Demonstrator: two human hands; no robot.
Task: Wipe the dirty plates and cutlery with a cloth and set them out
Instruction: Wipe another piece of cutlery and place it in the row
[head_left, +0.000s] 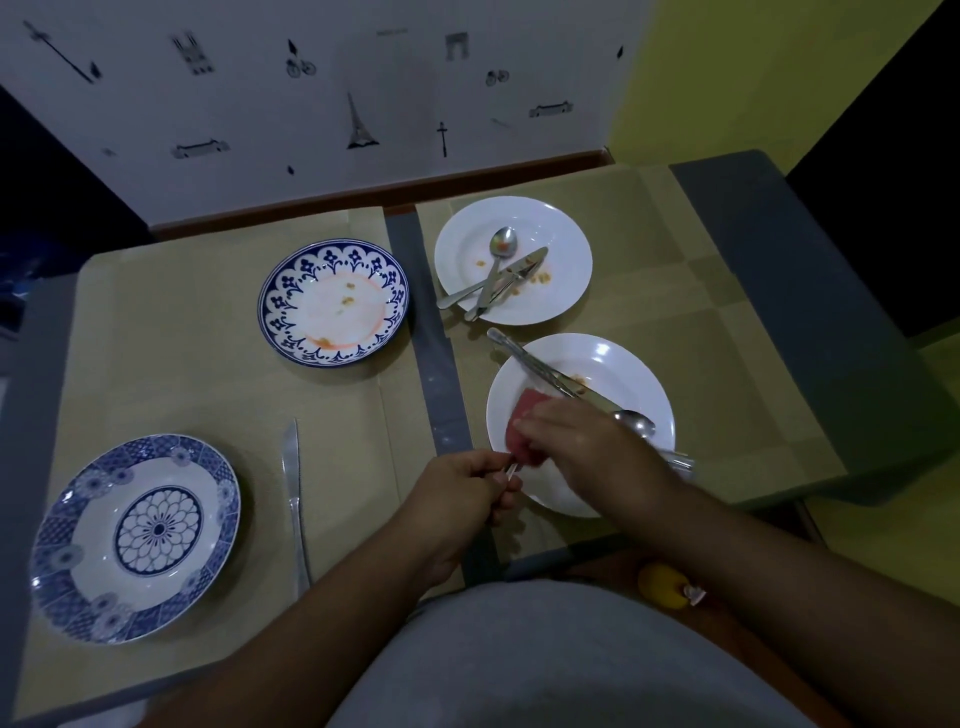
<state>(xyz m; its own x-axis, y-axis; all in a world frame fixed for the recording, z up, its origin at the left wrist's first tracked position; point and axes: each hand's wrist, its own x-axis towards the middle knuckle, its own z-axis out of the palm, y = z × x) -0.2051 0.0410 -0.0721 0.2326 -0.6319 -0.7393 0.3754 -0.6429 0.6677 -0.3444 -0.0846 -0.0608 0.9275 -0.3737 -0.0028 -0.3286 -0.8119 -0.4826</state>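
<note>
My left hand (470, 488) grips the handle of a piece of cutlery (511, 469) whose head is hidden. My right hand (587, 447) presses a pink cloth (524, 423) around it, over the near white plate (613, 358). That plate carries a knife (535, 366), a spoon (634, 420) and crumbs. The far white plate (563, 249) holds a spoon (501, 247), a knife and a fork with food bits. A stained blue-rimmed plate (332, 304) sits mid-table. A clean blue patterned plate (135, 538) lies near left, with a knife (293, 493) beside it.
Beige mats (156, 353) cover a grey table (810, 291), with a grey gap (436, 374) between them. A white patterned wall panel (363, 93) stands behind. A yellow object (665, 586) rests near my lap at the right.
</note>
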